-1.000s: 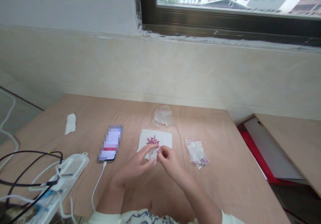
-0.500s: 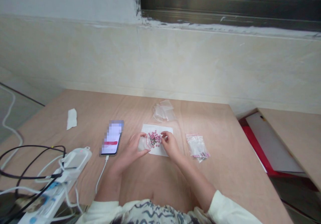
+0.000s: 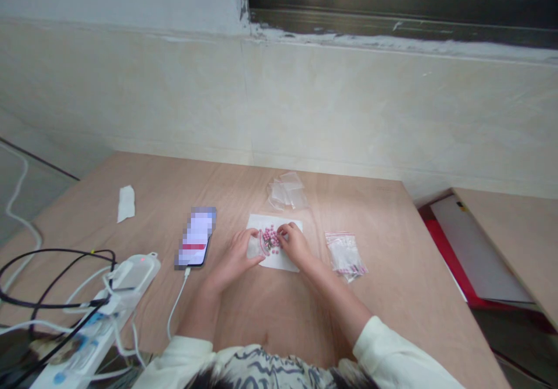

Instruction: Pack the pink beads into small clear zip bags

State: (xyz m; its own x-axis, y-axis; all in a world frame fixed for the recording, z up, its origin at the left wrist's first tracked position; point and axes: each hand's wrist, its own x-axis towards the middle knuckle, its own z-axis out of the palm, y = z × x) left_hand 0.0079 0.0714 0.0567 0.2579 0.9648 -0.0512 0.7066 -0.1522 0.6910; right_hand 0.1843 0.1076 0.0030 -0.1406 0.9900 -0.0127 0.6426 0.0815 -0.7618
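Pink beads (image 3: 270,239): loc?

On white paper sheet (image 3: 279,263), centre of frame, on plywood table (image 3: 349,319).

L hand (image 3: 235,256) status?

Fingers (image 3: 242,241) curled and clamped round small clear zip bag (image 3: 256,247). Bag's red-edged mouth sits at left side of pile.

R hand (image 3: 296,246)?

Fingertips (image 3: 282,230) bunched together, touching pile. Cannot tell if a bead is held.

Nearby items?

Filled zip bag (image 3: 344,255) right of paper; loose clear bags (image 3: 285,191) above it; phone (image 3: 195,238) to its left.

Diff vs prev. frame?

Hands closer together. R fingertips now just beside bag mouth, approx. over pile centre; prev. they were at pile's right edge.
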